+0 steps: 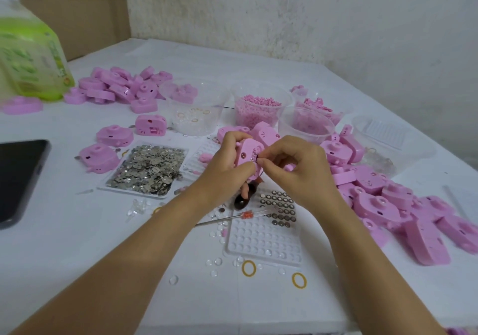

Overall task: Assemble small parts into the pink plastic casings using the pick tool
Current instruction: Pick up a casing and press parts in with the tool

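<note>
My left hand (230,158) grips a pink plastic casing (248,152) held up above the table's middle. My right hand (292,164) pinches a thin dark pick tool (260,165) between thumb and forefinger, its tip at a small opening in the casing. A tray of small silver metal pieces (148,169) lies left of my hands. A clear dimpled tray (266,233) with small round parts in its far rows lies below my hands. A second thin tool with a red band (243,215) rests on the table beside that tray.
Heaps of pink casings lie at the right (403,205) and back left (116,88). Clear tubs (258,109) hold pink bits and rings. A dark phone (18,179) lies at the left, a green bottle (28,60) behind it. Yellow rubber bands (248,268) lie near the front.
</note>
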